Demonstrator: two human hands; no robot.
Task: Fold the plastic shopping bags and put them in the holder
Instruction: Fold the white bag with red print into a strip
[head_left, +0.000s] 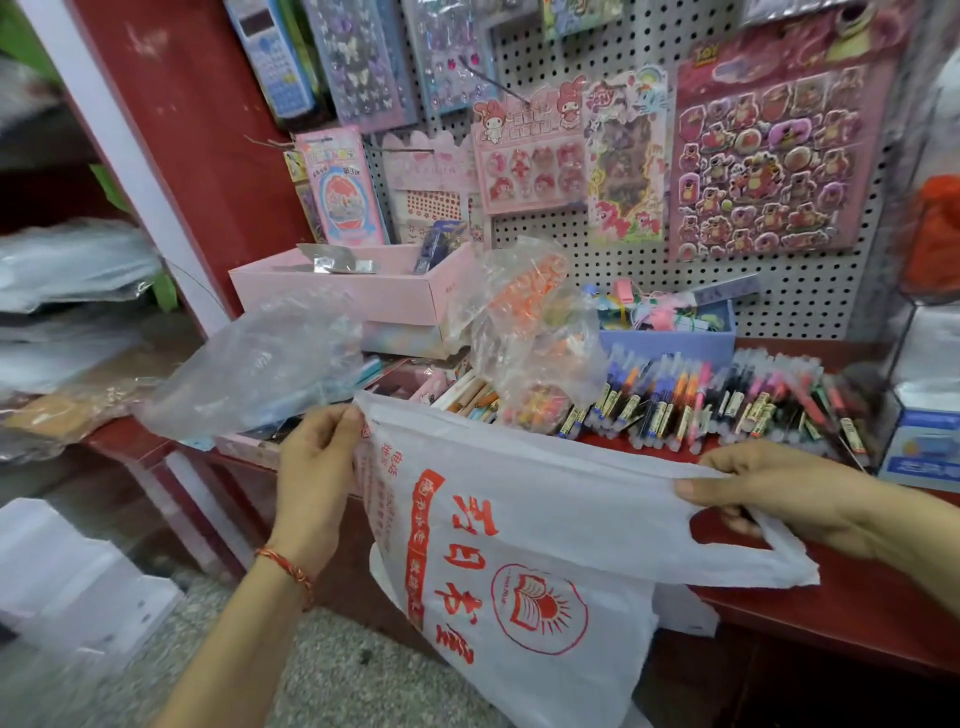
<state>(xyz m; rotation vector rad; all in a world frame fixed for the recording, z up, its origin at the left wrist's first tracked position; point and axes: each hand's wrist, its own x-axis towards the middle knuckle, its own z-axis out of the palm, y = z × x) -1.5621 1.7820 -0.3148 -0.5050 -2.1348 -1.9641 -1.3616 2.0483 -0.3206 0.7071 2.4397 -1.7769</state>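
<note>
A white plastic shopping bag (524, 561) with red print hangs stretched in front of the red shelf. My left hand (317, 467) pinches its bottom corner at the left. My right hand (779, 493) grips its handle end at the right. A second, clear bag with orange print (524, 332) stands crumpled on the shelf behind. Another clear bag (260, 364) lies loose at the left, just above my left hand. I see no holder that I can pick out.
Rows of pens (727, 405) cover the red shelf (857, 613). Pink boxes (374, 291) and a blue box (670, 343) stand behind them. Sticker sheets hang on the pegboard (810, 296). White boxes (67, 577) sit on the floor at the left.
</note>
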